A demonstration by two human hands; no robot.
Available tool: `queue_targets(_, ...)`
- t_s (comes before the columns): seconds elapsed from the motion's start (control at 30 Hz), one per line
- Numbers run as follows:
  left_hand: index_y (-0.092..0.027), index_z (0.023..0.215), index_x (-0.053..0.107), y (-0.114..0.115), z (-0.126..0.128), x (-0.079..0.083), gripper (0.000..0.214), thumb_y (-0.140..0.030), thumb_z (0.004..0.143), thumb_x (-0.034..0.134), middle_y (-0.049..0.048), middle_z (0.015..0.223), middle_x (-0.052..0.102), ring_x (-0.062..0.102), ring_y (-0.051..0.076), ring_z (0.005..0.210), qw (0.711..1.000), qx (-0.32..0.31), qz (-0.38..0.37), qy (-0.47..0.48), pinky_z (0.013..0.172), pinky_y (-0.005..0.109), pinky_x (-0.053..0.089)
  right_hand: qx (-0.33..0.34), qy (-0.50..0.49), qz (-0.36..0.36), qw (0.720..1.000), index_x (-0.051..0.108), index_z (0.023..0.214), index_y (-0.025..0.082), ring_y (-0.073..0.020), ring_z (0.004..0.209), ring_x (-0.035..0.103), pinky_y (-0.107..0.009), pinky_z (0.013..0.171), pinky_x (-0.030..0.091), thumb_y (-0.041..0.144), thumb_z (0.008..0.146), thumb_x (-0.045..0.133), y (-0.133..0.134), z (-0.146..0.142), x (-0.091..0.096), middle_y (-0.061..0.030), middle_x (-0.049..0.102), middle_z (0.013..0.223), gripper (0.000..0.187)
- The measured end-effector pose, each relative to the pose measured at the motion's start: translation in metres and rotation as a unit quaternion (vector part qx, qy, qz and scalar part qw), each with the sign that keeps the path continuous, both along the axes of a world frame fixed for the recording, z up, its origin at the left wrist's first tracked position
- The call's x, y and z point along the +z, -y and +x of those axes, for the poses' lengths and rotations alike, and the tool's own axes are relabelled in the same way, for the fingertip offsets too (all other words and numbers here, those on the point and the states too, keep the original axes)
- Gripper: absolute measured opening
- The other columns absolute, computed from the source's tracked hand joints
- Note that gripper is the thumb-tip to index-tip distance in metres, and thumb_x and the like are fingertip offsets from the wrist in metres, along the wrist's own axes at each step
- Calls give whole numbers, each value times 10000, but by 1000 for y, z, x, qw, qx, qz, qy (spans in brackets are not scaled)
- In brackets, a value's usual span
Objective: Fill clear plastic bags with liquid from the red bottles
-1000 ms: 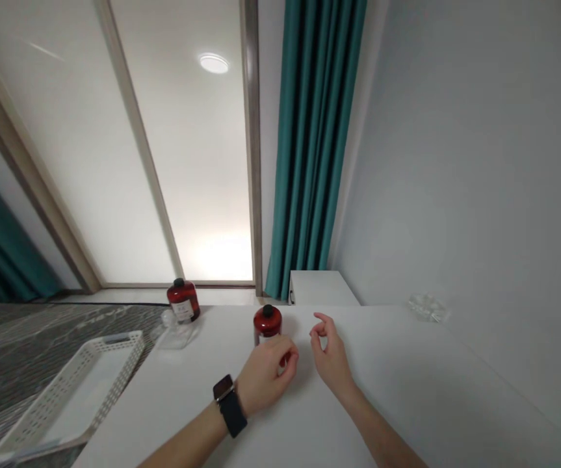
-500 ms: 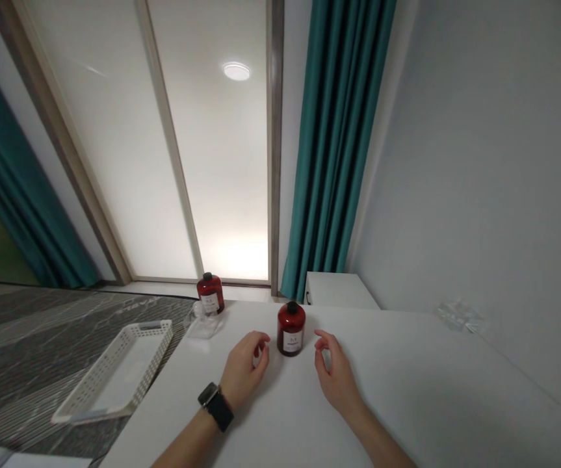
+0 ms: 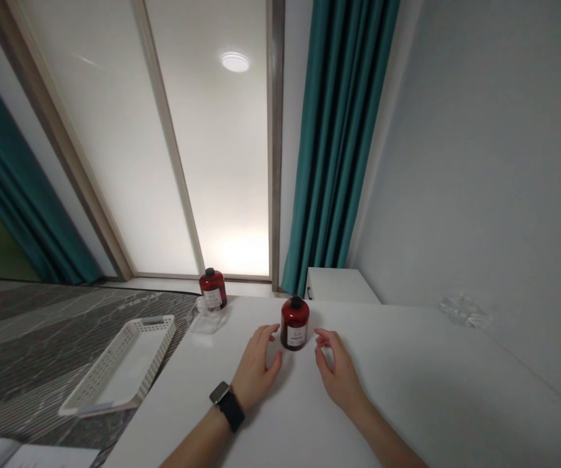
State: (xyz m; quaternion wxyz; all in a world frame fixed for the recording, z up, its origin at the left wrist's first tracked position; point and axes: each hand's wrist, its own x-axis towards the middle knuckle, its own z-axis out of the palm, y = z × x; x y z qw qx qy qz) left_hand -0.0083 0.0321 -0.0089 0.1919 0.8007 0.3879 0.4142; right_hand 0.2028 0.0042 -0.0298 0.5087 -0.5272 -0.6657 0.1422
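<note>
A dark red bottle (image 3: 294,318) with a black cap and a white label stands upright on the white table (image 3: 387,377), between my two hands. My left hand (image 3: 259,365), with a black watch (image 3: 227,404) on the wrist, is just left of the bottle. Its fingers are apart and reach toward the bottle's side; whether the fingertips touch it I cannot tell. To the right, my right hand (image 3: 337,370) is curved, with thumb and fingers apart, nothing held and a small gap to the bottle.
At the table's far left corner stands a second red bottle (image 3: 212,289), beside a clear plastic piece (image 3: 208,320). Left of the table is a white perforated basket (image 3: 158,344). A crumpled clear plastic bundle (image 3: 461,311) with a cord lies at the right by the wall.
My left hand has opened its fingers wider and come closer to the bottle. The right hand has hardly moved. The view has shifted slightly.
</note>
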Motion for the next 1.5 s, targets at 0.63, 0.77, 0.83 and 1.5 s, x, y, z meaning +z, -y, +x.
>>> queue_targets(0.63,-182,1259,490,7,14,7,437,-135,828,545,108,1156,614,568,264,1024,989,-22,-105,98,885,419,454,51,-87,-91,991,245,1441,214,-303,1308,427,-515,1009,394,260,756,630,-37,-12,8,-167,438,1423,788)
queue_targets(0.77,-182,1241,511,4,12,3,424,-142,819,538,101,1119,615,577,247,938,992,-5,-94,88,865,425,473,101,-172,-160,967,195,1466,230,-285,1193,540,-501,993,414,240,684,694,-53,-19,26,-124,569,1290,928)
queue_targets(0.83,-182,1238,518,2,10,1,424,-151,816,540,99,1102,617,581,248,921,992,7,-89,86,868,437,479,107,-195,-181,958,202,1468,237,-267,1082,609,-471,941,460,247,665,722,-56,-20,32,-97,620,1193,957)
queue_targets(1.5,-181,1305,503,0,-1,20,626,-228,738,763,125,1266,621,590,299,1128,983,-43,-141,105,993,465,451,176,41,-50,982,629,1126,252,-201,910,578,-362,819,488,230,851,589,-26,2,118,-36,592,960,279)
